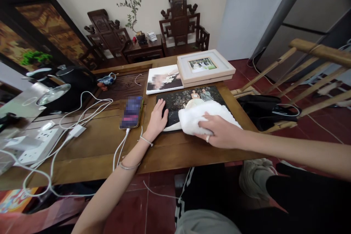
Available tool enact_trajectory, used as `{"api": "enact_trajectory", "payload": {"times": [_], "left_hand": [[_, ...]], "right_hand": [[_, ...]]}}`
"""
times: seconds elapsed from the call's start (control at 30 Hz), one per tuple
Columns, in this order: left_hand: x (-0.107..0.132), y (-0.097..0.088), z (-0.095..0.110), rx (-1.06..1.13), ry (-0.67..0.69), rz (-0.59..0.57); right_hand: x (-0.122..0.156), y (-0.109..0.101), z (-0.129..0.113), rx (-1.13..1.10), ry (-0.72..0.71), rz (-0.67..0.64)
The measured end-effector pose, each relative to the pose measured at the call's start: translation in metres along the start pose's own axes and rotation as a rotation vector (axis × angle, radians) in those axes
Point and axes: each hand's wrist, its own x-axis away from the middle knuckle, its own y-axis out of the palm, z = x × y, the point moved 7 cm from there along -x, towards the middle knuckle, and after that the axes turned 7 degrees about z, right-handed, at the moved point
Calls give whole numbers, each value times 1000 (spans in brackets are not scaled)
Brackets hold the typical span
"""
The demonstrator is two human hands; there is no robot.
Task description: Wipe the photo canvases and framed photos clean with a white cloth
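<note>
We see a dark photo panel (pixel 177 103), which lies flat on the wooden table (pixel 170 155). A white cloth (pixel 201 111) is upon its lower right part. Our right hand (pixel 218 129) is closed around this cloth, and our left hand (pixel 158 119) is open, laid at the left edge of the panel. Just behind the panel we have a photo board (pixel 164 78) and, to the right, stacked pale frames (pixel 189 74). To the left of our left hand lies a phone (pixel 132 112) with a white cable (pixel 123 146); farther left is a power strip (pixel 41 147). Beyond the table stand two carved chairs (pixel 179 23).
</note>
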Motion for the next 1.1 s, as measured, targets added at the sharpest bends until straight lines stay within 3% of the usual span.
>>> {"api": "enact_trajectory", "payload": {"times": [0.13,0.27,0.63,0.77,0.93,1.1], "left_hand": [[1,1,-1,20,-16,9],[0,2,0,22,-20,-4],[0,1,-1,19,8,-16],[-1,1,-1,20,3,-36],[0,1,-1,28,-2,-30],[1,2,-2,30,9,-15]], "right_hand": [[12,2,-12,-52,-11,-33],[-5,2,-5,-36,43,-75],[-118,-3,55,47,34,-43],[-146,-3,72,49,59,3],[-145,3,68,80,57,42],[-107,12,41,84,27,24]]}}
